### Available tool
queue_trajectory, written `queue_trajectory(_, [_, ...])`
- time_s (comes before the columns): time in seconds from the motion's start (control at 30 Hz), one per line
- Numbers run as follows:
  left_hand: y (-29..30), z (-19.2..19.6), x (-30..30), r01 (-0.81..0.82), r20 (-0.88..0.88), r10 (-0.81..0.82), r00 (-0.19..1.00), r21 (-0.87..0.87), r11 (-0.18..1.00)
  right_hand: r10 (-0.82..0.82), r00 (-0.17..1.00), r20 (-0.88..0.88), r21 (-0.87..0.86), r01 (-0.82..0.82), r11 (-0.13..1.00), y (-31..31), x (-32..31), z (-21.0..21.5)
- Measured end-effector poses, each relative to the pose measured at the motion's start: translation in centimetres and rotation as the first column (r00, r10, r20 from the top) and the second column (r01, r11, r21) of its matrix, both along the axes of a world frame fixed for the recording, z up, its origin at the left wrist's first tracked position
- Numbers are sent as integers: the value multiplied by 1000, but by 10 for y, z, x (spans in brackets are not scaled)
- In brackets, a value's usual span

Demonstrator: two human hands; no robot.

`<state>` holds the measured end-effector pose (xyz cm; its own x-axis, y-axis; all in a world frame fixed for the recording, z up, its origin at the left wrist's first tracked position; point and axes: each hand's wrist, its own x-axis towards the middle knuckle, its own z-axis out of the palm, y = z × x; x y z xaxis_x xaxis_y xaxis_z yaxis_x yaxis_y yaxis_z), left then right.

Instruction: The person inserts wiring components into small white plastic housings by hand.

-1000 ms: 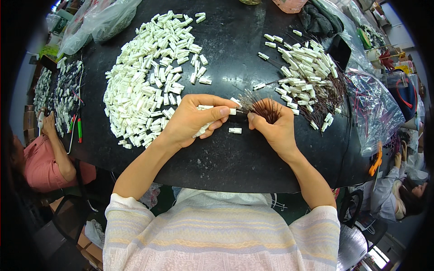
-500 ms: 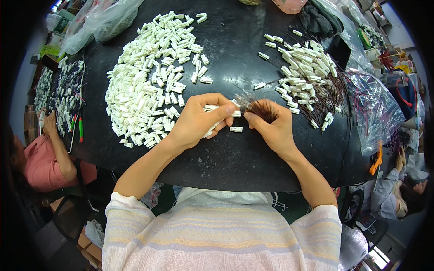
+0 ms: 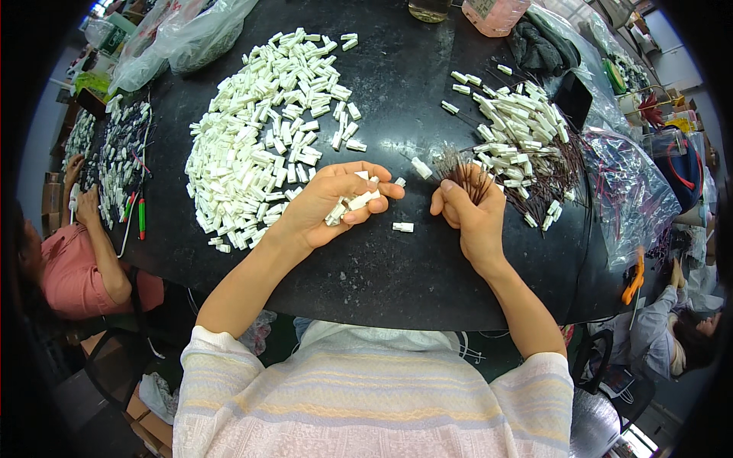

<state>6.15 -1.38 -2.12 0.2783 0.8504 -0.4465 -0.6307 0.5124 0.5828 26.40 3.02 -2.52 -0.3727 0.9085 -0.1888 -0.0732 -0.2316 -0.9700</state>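
My left hand (image 3: 309,210) is cupped around several small white plastic connector housings (image 3: 364,201), which lie across its palm and fingers. Between the thumb and fingers of my right hand (image 3: 477,217) is a bundle of thin brown wires (image 3: 463,174), their tips fanned out upward. A white housing with a wire (image 3: 421,168) is just beyond the gap between my hands; whether it touches the table I cannot tell. Nearer to me, a single loose housing (image 3: 403,227) lies on the black table. To the left spreads a large heap of white housings (image 3: 244,153).
Brown wires with white housings on their ends (image 3: 523,122) lie piled at the right. Clear plastic bags (image 3: 630,187) and orange-handled scissors (image 3: 634,278) are on the right edge. A jar (image 3: 429,9) and a pink container (image 3: 495,15) stand at the back. Co-workers sit on both sides.
My hands have drawn apart. My left fingers have loosened, showing the housings in the palm. A white housing with a wire now shows beyond the gap between my hands.
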Motion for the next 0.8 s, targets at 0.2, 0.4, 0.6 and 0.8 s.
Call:
queue_trajectory(0.2, [-1, 4, 1, -37, -11, 37, 999, 27, 999, 9, 998, 69, 26, -11, 1000, 0, 0, 0])
queue_trajectory(0.4, [-2, 3, 1, -16, -126, 26, 992, 79, 997, 24, 997, 74, 7, -25, 1000, 1, 2, -1])
queue_trajectory(0.6, [-1, 4, 0, -99, -27, 98, 995, -17, 995, 5, 995, 101, 41, -10, 999, 1, 0, -2])
queue_trajectory(0.8, [0, 4, -1, -109, -22, 109, 994, -4, 994, 4, 994, 108, 44, -9, 999, 0, -1, -2])
